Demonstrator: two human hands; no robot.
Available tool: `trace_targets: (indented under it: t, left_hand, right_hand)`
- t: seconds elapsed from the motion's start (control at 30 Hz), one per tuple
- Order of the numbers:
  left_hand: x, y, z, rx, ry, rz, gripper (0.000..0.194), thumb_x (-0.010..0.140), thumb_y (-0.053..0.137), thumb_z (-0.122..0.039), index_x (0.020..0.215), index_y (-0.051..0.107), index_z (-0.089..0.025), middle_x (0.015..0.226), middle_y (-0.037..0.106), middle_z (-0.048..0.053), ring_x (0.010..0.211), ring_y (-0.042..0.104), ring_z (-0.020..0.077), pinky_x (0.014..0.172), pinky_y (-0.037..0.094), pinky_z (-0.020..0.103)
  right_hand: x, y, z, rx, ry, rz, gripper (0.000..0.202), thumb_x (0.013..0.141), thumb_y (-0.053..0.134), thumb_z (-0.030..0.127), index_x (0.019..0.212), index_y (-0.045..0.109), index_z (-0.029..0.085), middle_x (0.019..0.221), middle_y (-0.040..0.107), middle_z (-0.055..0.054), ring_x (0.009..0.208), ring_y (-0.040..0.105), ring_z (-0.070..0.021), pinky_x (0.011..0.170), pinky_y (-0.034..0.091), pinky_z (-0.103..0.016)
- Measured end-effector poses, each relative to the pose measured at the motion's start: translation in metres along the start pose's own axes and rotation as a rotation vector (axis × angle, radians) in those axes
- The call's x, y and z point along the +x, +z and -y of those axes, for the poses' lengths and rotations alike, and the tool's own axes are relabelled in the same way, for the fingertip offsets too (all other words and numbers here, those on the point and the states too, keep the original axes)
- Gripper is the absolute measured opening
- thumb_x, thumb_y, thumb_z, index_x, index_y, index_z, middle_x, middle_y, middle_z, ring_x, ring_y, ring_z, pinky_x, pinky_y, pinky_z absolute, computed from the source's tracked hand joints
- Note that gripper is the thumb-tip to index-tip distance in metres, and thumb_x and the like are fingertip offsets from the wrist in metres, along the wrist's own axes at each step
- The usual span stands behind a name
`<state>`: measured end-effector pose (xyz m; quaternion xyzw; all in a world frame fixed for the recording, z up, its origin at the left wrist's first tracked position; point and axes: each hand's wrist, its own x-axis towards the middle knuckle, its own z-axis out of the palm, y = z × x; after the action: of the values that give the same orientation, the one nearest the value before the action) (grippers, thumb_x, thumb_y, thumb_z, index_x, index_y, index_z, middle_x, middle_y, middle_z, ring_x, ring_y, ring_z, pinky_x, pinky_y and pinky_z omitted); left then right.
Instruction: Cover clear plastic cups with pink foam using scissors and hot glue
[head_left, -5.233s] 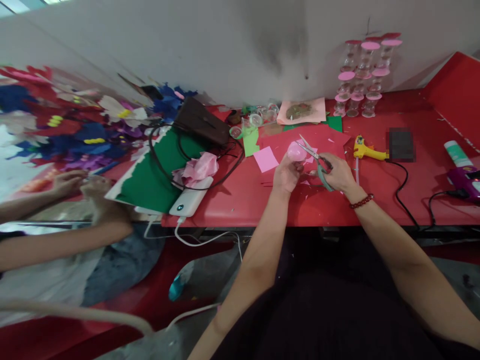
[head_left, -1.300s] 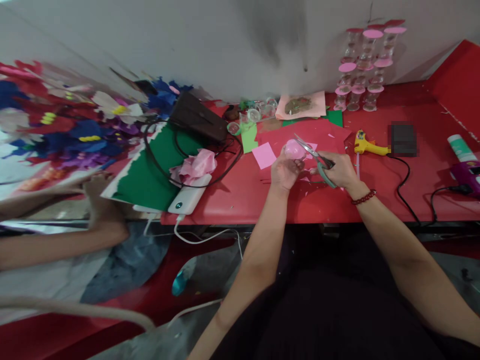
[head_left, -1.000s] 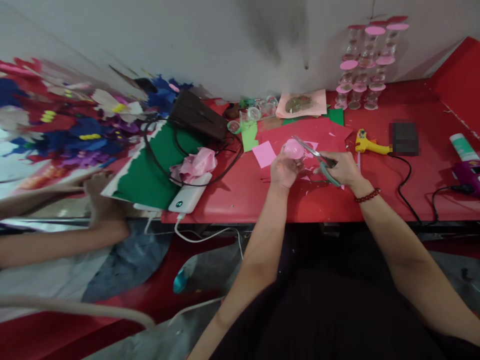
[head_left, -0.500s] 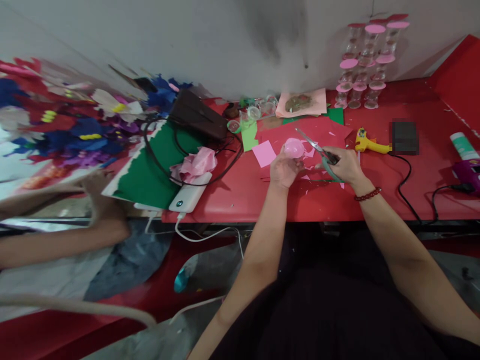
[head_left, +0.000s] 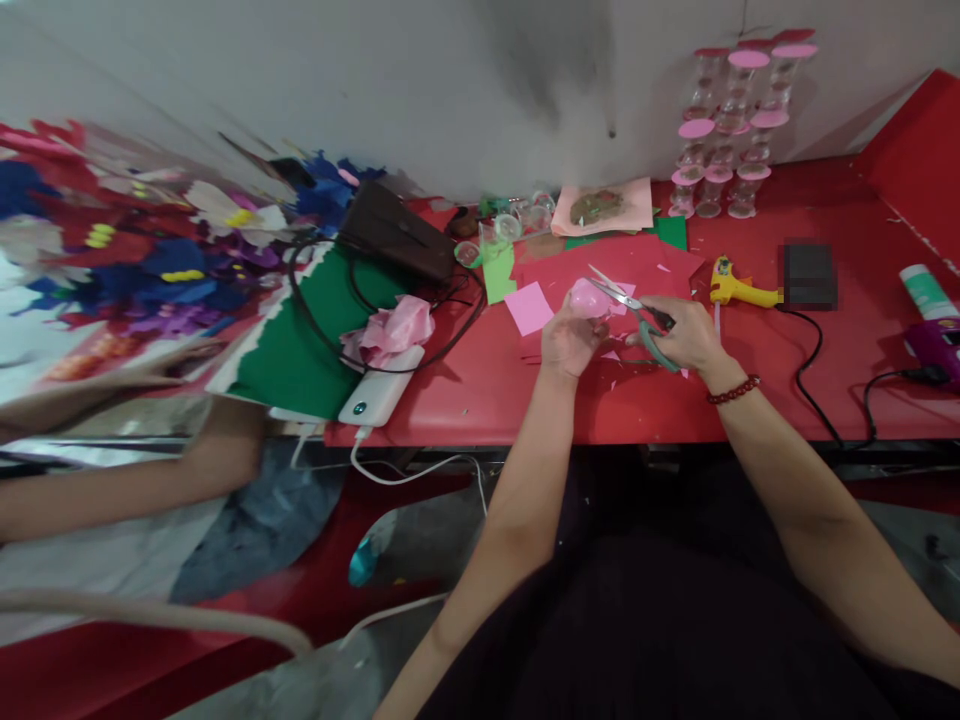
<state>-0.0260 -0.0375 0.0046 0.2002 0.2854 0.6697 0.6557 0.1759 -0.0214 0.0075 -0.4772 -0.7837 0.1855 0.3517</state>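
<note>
My left hand (head_left: 568,342) is closed around a clear, rounded plastic piece with pink at its face (head_left: 588,298), possibly a cut bottle part on pink paper. In my right hand (head_left: 688,332) is a pair of scissors (head_left: 643,320) with grey-green handles, blades pointing up and left. Their tips lie over the upper edge of the pink piece; whether they touch it I cannot tell. Beneath both hands, red paper (head_left: 547,262) is strewn with pink scraps (head_left: 611,356). A pink paper square (head_left: 529,309) lies left of my left hand.
A yellow glue gun (head_left: 742,287) with a cord lies to the right. Stacked clear bottle shapes with pink discs (head_left: 720,172) stand by the wall. Leftward are a brown bag (head_left: 397,232), a white power bank (head_left: 382,388), a green sheet (head_left: 300,345) and another person's arm (head_left: 150,480).
The scissors have opened wider and their tips have shifted slightly down onto the pink piece, which has tilted a little. At left, the other person's hand has moved.
</note>
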Motion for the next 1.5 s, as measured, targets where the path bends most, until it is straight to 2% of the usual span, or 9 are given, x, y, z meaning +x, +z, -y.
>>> trace_targets:
  t: [0.3, 0.53, 0.7, 0.8, 0.9, 1.0, 1.1, 1.27, 1.5]
  left_hand:
    - [0.0, 0.0, 0.0, 0.021, -0.011, 0.031, 0.04, 0.074, 0.072, -0.023, 0.114, 0.068, -0.027, 0.077, 0.065, 0.001, 0.069, 0.064, 0.0173, 0.062, 0.043, 0.03]
    - [0.001, 0.001, 0.0, -0.039, -0.057, -0.008, 0.029, 0.079, 0.07, -0.019, 0.107, 0.068, -0.022, 0.08, 0.068, 0.003, 0.072, 0.067, 0.0168, 0.06, 0.042, 0.029]
    - [0.002, 0.004, 0.002, -0.053, -0.032, -0.029, 0.04, 0.092, 0.072, -0.032, 0.131, 0.067, -0.025, 0.084, 0.07, 0.003, 0.067, 0.066, 0.0135, 0.056, 0.041, 0.026]
    - [0.001, 0.007, 0.001, -0.06, -0.019, -0.036, 0.046, 0.095, 0.072, -0.038, 0.139, 0.064, -0.027, 0.089, 0.073, 0.004, 0.067, 0.066, 0.013, 0.055, 0.042, 0.025]
    - [0.0, 0.009, 0.0, -0.058, -0.025, -0.056, 0.037, 0.101, 0.066, -0.037, 0.136, 0.067, -0.025, 0.087, 0.072, 0.005, 0.067, 0.066, 0.0131, 0.054, 0.042, 0.025]
    - [0.001, 0.01, 0.0, -0.052, -0.037, -0.103, 0.03, 0.105, 0.06, -0.038, 0.129, 0.069, -0.024, 0.084, 0.07, 0.004, 0.067, 0.065, 0.0126, 0.054, 0.042, 0.024]
    - [0.007, 0.007, 0.002, -0.002, 0.016, -0.155, 0.028, 0.101, 0.067, -0.043, 0.121, 0.072, -0.024, 0.083, 0.068, 0.003, 0.066, 0.061, 0.012, 0.056, 0.042, 0.025]
    - [0.018, -0.004, 0.008, 0.045, 0.159, -0.2, 0.016, 0.093, 0.075, -0.034, 0.107, 0.073, -0.027, 0.098, 0.072, 0.003, 0.073, 0.059, 0.011, 0.06, 0.044, 0.024]
    - [0.04, -0.012, 0.008, 0.132, 0.262, -0.281, 0.047, 0.077, 0.092, -0.037, 0.118, 0.07, -0.032, 0.095, 0.07, -0.001, 0.072, 0.062, 0.008, 0.069, 0.049, 0.02]
  right_hand:
    - [-0.001, 0.001, 0.001, 0.184, -0.023, 0.038, 0.032, 0.082, 0.072, 0.042, 0.098, 0.082, 0.016, 0.068, 0.067, 0.0, 0.062, 0.05, -0.0133, 0.06, 0.038, -0.025]
    - [0.006, 0.003, -0.002, 0.19, 0.071, -0.079, 0.044, 0.08, 0.071, 0.062, 0.08, 0.071, 0.018, 0.062, 0.05, 0.002, 0.062, 0.043, -0.0133, 0.059, 0.034, -0.027]
    - [0.009, 0.001, -0.003, 0.088, 0.217, -0.082, 0.04, 0.084, 0.069, 0.06, 0.076, 0.067, 0.021, 0.062, 0.056, 0.0, 0.063, 0.05, -0.0164, 0.062, 0.036, -0.03]
    - [0.009, 0.001, -0.003, 0.059, 0.282, -0.082, 0.036, 0.085, 0.07, 0.056, 0.08, 0.069, 0.021, 0.064, 0.06, -0.001, 0.064, 0.052, -0.0178, 0.064, 0.037, -0.031]
    - [0.009, 0.004, -0.008, 0.071, 0.292, -0.099, 0.031, 0.086, 0.07, 0.052, 0.084, 0.071, 0.021, 0.069, 0.065, -0.003, 0.065, 0.056, -0.0189, 0.065, 0.039, -0.032]
    - [0.01, 0.009, -0.017, 0.05, 0.335, -0.138, 0.032, 0.084, 0.072, 0.044, 0.107, 0.075, 0.021, 0.074, 0.07, -0.004, 0.065, 0.06, -0.0212, 0.065, 0.043, -0.033]
    - [0.011, 0.013, -0.025, -0.052, 0.358, -0.154, 0.045, 0.087, 0.068, 0.032, 0.13, 0.069, 0.019, 0.08, 0.074, -0.006, 0.069, 0.066, -0.0244, 0.069, 0.049, -0.035]
    - [0.011, 0.012, -0.024, -0.316, 0.315, -0.068, 0.04, 0.094, 0.062, 0.028, 0.129, 0.07, 0.012, 0.103, 0.078, -0.018, 0.092, 0.073, -0.0319, 0.086, 0.055, -0.044]
    - [0.009, 0.006, -0.018, -0.332, 0.296, -0.056, 0.039, 0.096, 0.057, 0.024, 0.13, 0.071, 0.012, 0.117, 0.075, -0.022, 0.103, 0.071, -0.0336, 0.094, 0.056, -0.047]
